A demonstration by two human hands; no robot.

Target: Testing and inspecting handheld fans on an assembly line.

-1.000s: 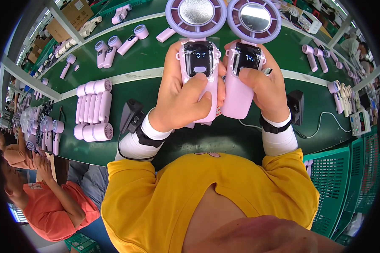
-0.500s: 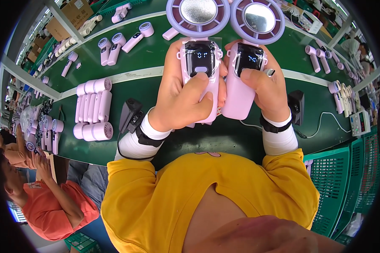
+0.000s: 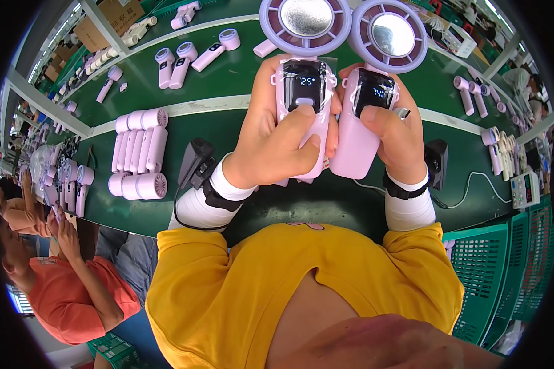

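Observation:
My left hand (image 3: 274, 144) is wrapped round the handle of a lilac handheld fan (image 3: 306, 77), its thumb on the oval button below the lit black screen. Clear film covers this fan's front. Close beside it, my right hand (image 3: 395, 132) grips a second lilac handheld fan (image 3: 357, 144), with the thumb at the lower edge of its lit screen. Both fans stand with their round, mirror-centred heads away from me. A small metal-tipped plug (image 3: 402, 113) pokes out beside my right thumb. Lilac pieces below the left fan are mostly hidden.
Several stacked lilac fans (image 3: 138, 150) lie left on the green bench (image 3: 277, 212). More fans (image 3: 178, 64) rest on the far surface beyond a pale rail (image 3: 212, 104). A small meter box (image 3: 525, 189) and green crates (image 3: 480, 264) are at right. A co-worker in orange (image 3: 74, 295) sits at left.
The lit figures on the left fan's screen have changed. Both fans sit slightly farther right in view, as does the bench scene. My grip on each fan stays the same.

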